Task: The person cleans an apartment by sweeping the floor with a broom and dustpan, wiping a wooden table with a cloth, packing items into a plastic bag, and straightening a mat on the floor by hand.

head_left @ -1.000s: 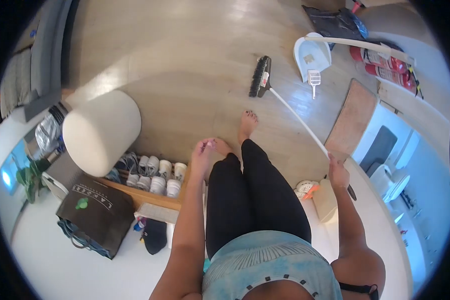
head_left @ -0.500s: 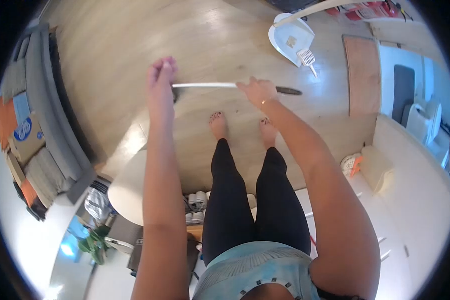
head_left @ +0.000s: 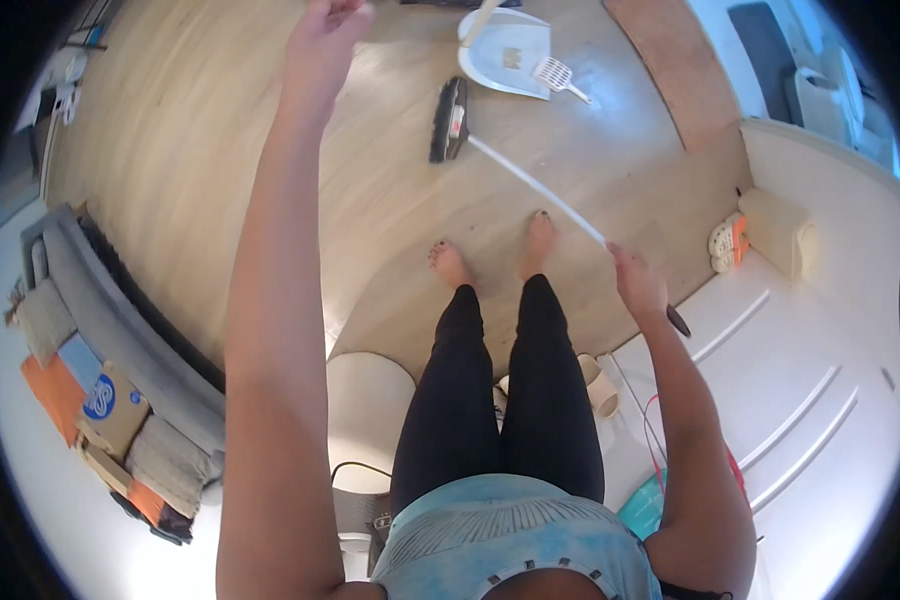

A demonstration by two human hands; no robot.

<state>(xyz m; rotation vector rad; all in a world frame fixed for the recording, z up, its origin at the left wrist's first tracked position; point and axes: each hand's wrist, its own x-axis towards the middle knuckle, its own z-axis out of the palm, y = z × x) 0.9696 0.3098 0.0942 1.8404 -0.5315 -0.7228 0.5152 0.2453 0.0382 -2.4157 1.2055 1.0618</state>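
Obliquely across the floor [head_left: 230, 150], the broom [head_left: 538, 186] runs from its dark head [head_left: 450, 120], near the white dustpan [head_left: 488, 62] but apart from it, to the right hand [head_left: 638, 282]. The fingers of this hand are clamped around the pale shaft; the dark end grip [head_left: 678, 321] shows beyond the wrist. The left hand [head_left: 320, 48], at the upper edge of the view, has its fingers bent, but the frame cuts them off, and whether they hold anything cannot be told. A slotted scoop [head_left: 553, 73] overlaps the dustpan's rim, its handle angled outward.

Points of risk, as judged: (1) with 1 hand seen on the shaft, the head could twist or skid, since the grip lies far from the bristles; (2) a swing of the head could knock the dustpan or scoop, because both lie close; (3) the 2 bare feet [head_left: 448, 264] stand just behind the shaft, so a low pull could catch the toes; (4) bristle contact with the floor is unclear, and too light a pressure would let the head slip.
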